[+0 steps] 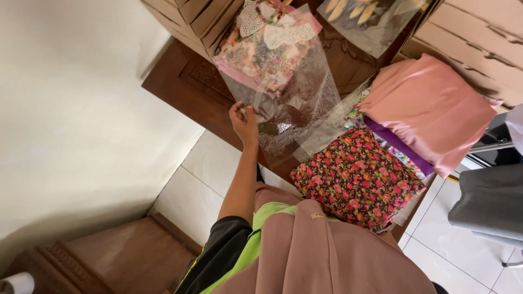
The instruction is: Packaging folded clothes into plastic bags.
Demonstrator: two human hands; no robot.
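Note:
My left hand (243,121) reaches forward and pinches the lower left edge of a clear plastic bag (297,103). In the bag's upper half lies a folded floral garment with a white lace collar (267,46). The bag rests on a dark brown carved wooden table (188,81). Right of my hand sits a folded dark cloth with red flowers (357,177), its near end over my lap. My right hand is hidden, apparently beneath that cloth.
A folded pink fabric (430,106) lies on a purple cloth (397,147) at the right. Another clear bag (365,16) lies farther back. Cardboard boxes (474,38) stand behind. A person's grey-clothed leg (490,201) is at the right edge, on white floor tiles (207,169).

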